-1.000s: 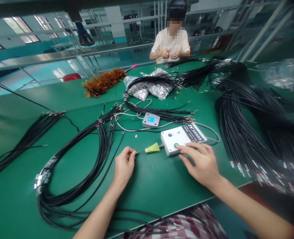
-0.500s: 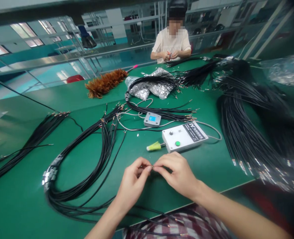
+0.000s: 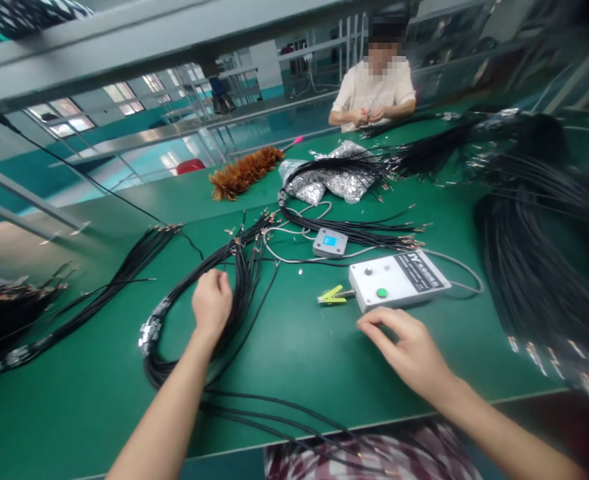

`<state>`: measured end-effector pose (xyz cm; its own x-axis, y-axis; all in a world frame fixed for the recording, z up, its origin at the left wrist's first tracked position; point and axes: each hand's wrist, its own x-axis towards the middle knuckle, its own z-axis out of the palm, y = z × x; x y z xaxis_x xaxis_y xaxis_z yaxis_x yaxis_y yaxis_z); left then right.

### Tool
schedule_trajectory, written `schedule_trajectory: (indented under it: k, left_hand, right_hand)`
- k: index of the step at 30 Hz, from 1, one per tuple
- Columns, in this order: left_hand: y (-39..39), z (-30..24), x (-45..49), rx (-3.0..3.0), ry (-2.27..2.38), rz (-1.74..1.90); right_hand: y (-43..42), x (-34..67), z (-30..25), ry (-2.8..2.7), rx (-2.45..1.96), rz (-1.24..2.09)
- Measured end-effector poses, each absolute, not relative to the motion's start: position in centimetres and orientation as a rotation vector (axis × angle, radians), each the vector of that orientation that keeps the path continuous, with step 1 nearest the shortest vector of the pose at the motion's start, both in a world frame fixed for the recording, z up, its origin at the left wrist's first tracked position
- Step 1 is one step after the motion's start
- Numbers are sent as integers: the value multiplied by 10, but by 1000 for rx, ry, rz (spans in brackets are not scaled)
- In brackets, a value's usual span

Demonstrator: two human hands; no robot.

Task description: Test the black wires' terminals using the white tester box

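Observation:
My left hand (image 3: 212, 303) is over the looped bundle of black cables (image 3: 187, 283), its fingers curled closed. Whether it grips a cable is hidden. In front of the white control box (image 3: 399, 277), my right hand (image 3: 407, 350) pinches thumb and fingertips together; anything between them is too small to make out. A yellow-green clip (image 3: 332, 295) sticks out from the box's left side, and a green button shows on its top. Silvery bands wrap the loop's left bend, and several loose cables (image 3: 279, 415) run towards the table's front edge.
Behind the box lie a small grey display unit (image 3: 330, 243), bags of silvery pieces (image 3: 349, 180) and an orange-brown duster (image 3: 247, 173). More black cables (image 3: 519, 267) spread at the right, others (image 3: 119, 280) at the left. Across the green table sits a person (image 3: 374, 93).
My hands have come apart from a shared pinch. The left moved left and away from me to the cable loop; the right stays near the box. The view has swung left.

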<state>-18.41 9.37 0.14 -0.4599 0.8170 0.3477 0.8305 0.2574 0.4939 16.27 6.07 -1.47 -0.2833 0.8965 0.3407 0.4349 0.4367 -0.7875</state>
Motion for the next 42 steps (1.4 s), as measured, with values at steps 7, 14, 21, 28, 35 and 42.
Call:
schedule_trajectory:
  k: [7,14,21,28,35,42]
  left_hand:
    - [95,-4,-171,-1656,-2417,-975]
    - [-22,9,-40,-3392,-1320,-241]
    - [-16,4,-28,-3213,-1718,-676]
    - [12,20,-31,-2809,-2348,-1232]
    - [11,17,-22,-2678,-2384,-1379]
    - [11,15,-19,-2525,-2533,-1571]
  right_hand:
    - [44,186,-29,-1924,-1245,844]
    - [42,188,-34,-1889,-1262,938]
    - [38,178,-23,-1806,-1186,1050]
    - [33,172,-5,-1678,-1053,1027]
    - [30,164,5,-1861,-1026,817]
    - [18,156,-6,-2144,-1023,337]
